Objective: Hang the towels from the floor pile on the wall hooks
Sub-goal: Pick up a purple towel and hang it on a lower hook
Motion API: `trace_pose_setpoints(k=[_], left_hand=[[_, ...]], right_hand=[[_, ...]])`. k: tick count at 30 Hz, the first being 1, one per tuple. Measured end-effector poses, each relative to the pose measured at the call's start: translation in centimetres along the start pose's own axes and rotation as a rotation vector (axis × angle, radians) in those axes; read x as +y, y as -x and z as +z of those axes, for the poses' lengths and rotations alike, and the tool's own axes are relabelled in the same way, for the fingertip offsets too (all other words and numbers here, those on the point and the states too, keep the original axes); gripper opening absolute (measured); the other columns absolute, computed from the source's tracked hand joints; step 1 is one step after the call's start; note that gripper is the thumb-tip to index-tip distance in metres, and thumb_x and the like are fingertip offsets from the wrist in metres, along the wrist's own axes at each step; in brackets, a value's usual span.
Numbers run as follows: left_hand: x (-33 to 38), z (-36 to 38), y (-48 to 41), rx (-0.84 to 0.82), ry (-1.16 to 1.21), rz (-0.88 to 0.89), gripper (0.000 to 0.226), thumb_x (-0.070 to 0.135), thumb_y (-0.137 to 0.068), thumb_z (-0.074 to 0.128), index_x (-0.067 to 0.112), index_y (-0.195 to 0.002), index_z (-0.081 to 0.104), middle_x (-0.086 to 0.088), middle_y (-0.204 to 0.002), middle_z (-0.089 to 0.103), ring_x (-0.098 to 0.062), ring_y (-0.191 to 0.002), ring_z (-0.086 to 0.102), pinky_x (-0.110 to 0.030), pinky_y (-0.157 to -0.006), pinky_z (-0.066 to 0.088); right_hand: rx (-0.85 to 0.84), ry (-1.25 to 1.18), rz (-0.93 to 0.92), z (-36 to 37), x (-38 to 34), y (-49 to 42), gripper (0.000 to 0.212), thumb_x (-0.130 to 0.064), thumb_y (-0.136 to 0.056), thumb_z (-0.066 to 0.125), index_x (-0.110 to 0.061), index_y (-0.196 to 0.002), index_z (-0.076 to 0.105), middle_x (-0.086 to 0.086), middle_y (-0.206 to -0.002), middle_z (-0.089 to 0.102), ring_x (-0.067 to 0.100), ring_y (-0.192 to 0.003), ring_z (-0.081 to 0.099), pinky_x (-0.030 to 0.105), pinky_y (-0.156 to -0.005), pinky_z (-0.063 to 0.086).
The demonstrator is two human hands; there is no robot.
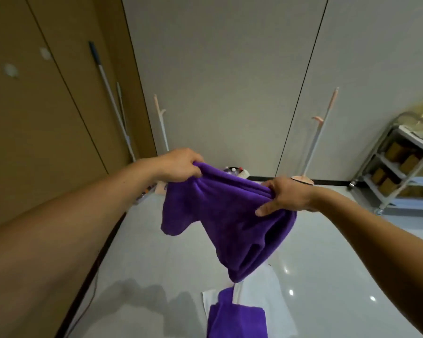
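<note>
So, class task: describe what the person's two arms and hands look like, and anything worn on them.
Both forearms are bare as far as the frame shows, with no sleeves in view. The left hand and right hand wear no gloves, and no rings, watch or bracelets show.

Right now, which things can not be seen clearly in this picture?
- Floor pile, head view: cut off by the bottom edge, so its towel count is unknown.
- Small items by the wall: mostly hidden behind the held purple towel.
- Trolley: cut off by the right edge.
- Wall hooks: none clearly made out; two pale discs are blurred.
</note>
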State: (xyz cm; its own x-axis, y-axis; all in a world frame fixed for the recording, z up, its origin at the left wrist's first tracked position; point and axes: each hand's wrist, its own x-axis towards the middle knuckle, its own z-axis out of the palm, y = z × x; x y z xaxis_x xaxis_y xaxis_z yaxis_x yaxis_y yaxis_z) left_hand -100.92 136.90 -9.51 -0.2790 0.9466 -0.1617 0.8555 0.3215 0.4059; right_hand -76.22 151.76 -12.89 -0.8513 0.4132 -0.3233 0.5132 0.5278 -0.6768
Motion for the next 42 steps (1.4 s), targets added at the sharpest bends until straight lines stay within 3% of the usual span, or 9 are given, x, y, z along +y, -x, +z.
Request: trace_pose_setpoints(k=[3,7,14,17,20,27,30,34,42], left_hand=[[1.4,-1.3,2.1,-0.070,0.073,-0.069,0.009,0.027,-0.062,0.063,0.020,-0.068,0.060,0.006,-0.062,0.058,-0.015,-0.061,0.056,-0.030,-0.053,0.041],[4.3,-0.2,3.3,-0.156,0.656,0.028,0.051,0.009,-0.067,0.074,0.018,-0.115,0.057,-0.009,-0.110,0.068,-0.024,-0.098,0.068,-0.036,-0.079,0.056],[7.1,-0.1,4.8,-0.223,0.979,-0.200,0.037,0.022,-0.069,0.069,0.007,-0.102,0.066,-0.014,-0.093,0.068,-0.026,-0.079,0.065,-0.034,-0.078,0.053],[8.1,-0.1,4.8,-0.187,1.260,-0.078,0.029,0.027,-0.080,0.064,0.008,-0.101,0.067,-0.013,-0.092,0.067,-0.024,-0.082,0.063,-0.034,-0.087,0.050],[8.9,0.1,4.3,0.000,1.477,-0.011,0.019,0.027,-0.080,0.065,0.012,-0.092,0.063,-0.010,-0.084,0.061,-0.022,-0.080,0.058,-0.033,-0.086,0.046],[10.2,1.0,4.6,0.147,1.534,-0.005,0.034,0.033,-0.090,0.053,0.014,-0.067,0.070,-0.001,-0.062,0.060,-0.014,-0.056,0.059,-0.025,-0.063,0.049],[10.3,0.5,5.2,0.195,1.558,0.047,0.034,0.040,-0.091,0.052,0.018,-0.074,0.071,0.000,-0.069,0.059,-0.014,-0.063,0.059,-0.028,-0.071,0.047],[8.5,-0.9,5.7,0.319,1.424,-0.026,0.047,0.055,-0.088,0.046,0.014,-0.095,0.068,-0.007,-0.088,0.060,-0.021,-0.082,0.059,-0.038,-0.087,0.045],[1.0,-0.7,7.4,0.594,1.217,-0.465,0.009,0.028,-0.073,0.057,0.019,-0.077,0.055,0.001,-0.063,0.054,-0.016,-0.056,0.054,-0.029,-0.061,0.044]], right_hand=[[0.213,0.229,-0.130,-1.5,-4.5,-0.5,0.023,-0.026,-0.072,0.084,-0.018,-0.080,0.064,0.000,-0.076,0.065,0.017,-0.073,0.060,0.028,-0.063,0.048],[0.303,0.128,-0.354,-2.4,-10.4,-0.5,0.040,-0.027,-0.064,0.089,-0.017,-0.094,0.064,0.004,-0.085,0.069,0.019,-0.076,0.064,0.032,-0.069,0.052],[0.476,0.480,-0.310,-4.2,-6.8,-0.9,0.046,-0.034,-0.072,0.082,-0.019,-0.110,0.062,0.001,-0.101,0.064,0.024,-0.096,0.060,0.035,-0.082,0.050],[0.598,0.138,-0.106,-1.8,-3.1,-1.2,0.048,-0.048,-0.083,0.069,-0.011,-0.112,0.060,0.010,-0.106,0.065,0.028,-0.096,0.062,0.038,-0.085,0.051],[0.320,-0.181,0.128,0.9,0.1,-0.8,0.068,-0.070,-0.086,0.046,-0.005,-0.095,0.063,0.021,-0.095,0.070,0.028,-0.074,0.065,0.037,-0.067,0.051],[-0.235,-0.716,0.201,6.4,1.0,-1.1,0.098,-0.086,-0.079,0.022,-0.007,-0.125,0.058,0.018,-0.114,0.069,0.031,-0.102,0.066,0.039,-0.084,0.046],[-0.113,-1.008,0.075,6.9,-1.6,-1.3,0.070,-0.071,-0.087,0.041,-0.017,-0.131,0.052,0.009,-0.127,0.063,0.030,-0.112,0.062,0.047,-0.094,0.046],[0.103,-1.415,-0.050,4.9,-4.1,-1.1,0.034,-0.028,-0.090,0.062,-0.008,-0.118,0.063,0.011,-0.103,0.074,0.026,-0.089,0.073,0.036,-0.064,0.058],[0.474,-1.207,-0.004,-4.2,-4.2,1.1,0.026,-0.015,-0.083,0.073,0.002,-0.101,0.066,0.014,-0.086,0.067,0.022,-0.068,0.063,0.037,-0.064,0.056]])
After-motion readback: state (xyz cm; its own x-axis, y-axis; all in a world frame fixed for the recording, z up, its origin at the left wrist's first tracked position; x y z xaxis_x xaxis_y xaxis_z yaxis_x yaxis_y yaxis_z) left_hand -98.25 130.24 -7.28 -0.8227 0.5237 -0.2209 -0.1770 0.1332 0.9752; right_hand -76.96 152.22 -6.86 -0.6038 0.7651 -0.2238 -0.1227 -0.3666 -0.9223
